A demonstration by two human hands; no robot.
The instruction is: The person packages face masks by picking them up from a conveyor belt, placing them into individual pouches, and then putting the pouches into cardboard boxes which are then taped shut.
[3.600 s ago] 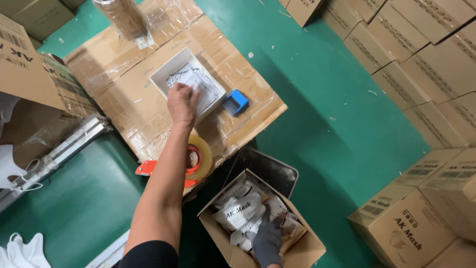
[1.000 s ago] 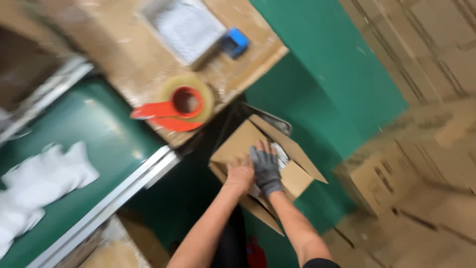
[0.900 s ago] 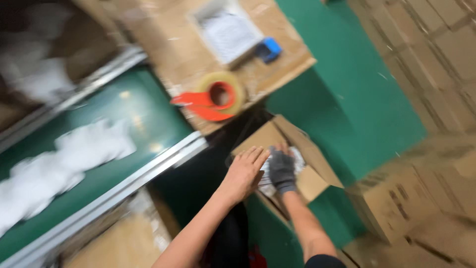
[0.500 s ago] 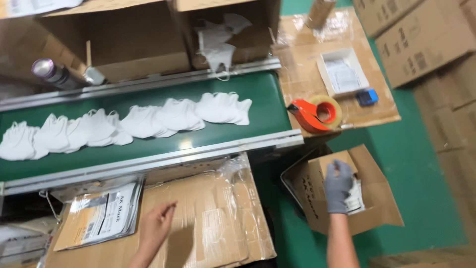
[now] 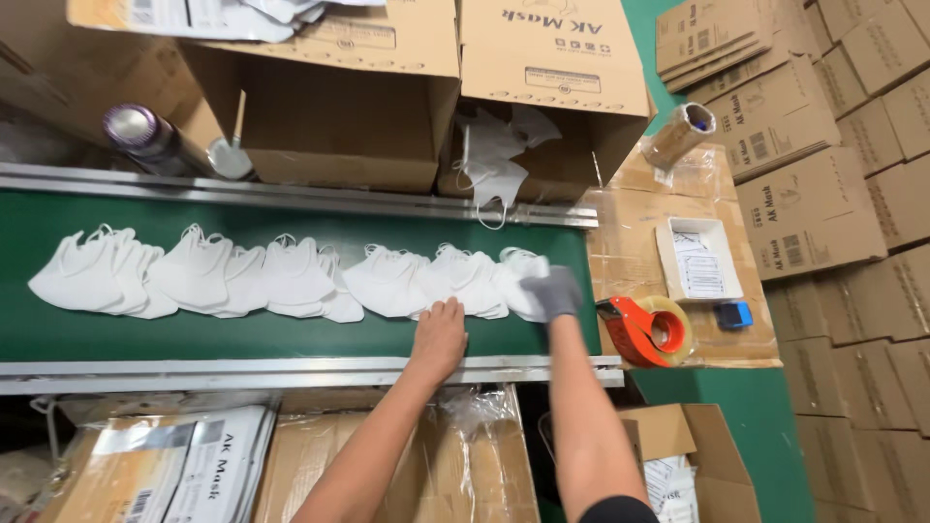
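Belt: the green conveyor belt (image 5: 291,334) runs flat and smooth between two dull metal rails, its left end cut off by the frame edge.
Masks: a row of white masks (image 5: 281,281), soft and cupped, lies overlapping along the middle of the belt, ear loops curling up.
Left hand: the bare left hand (image 5: 438,339) lies palm down on the belt, just below the masks, fingers spread flat; the grip is wide and holds nothing.
Right hand: the right hand (image 5: 554,291), in a grey knit glove, is at the belt's right end, over the last mask; it is blurred, so I cannot tell if the grip closes on it.
Beyond the belt: brown corrugated cartons (image 5: 387,87) stand open, one spilling loose masks toward the far rail.
Right of the belt: an orange tape dispenser (image 5: 647,329) and a shallow white tray (image 5: 699,260) sit on a taped cardboard table (image 5: 630,232).
Hidden: the near rail hides what lies under the belt; an open carton (image 5: 697,465) below is half covered by the right forearm.
Room: the near strip of belt, left of the left hand, is bare green.
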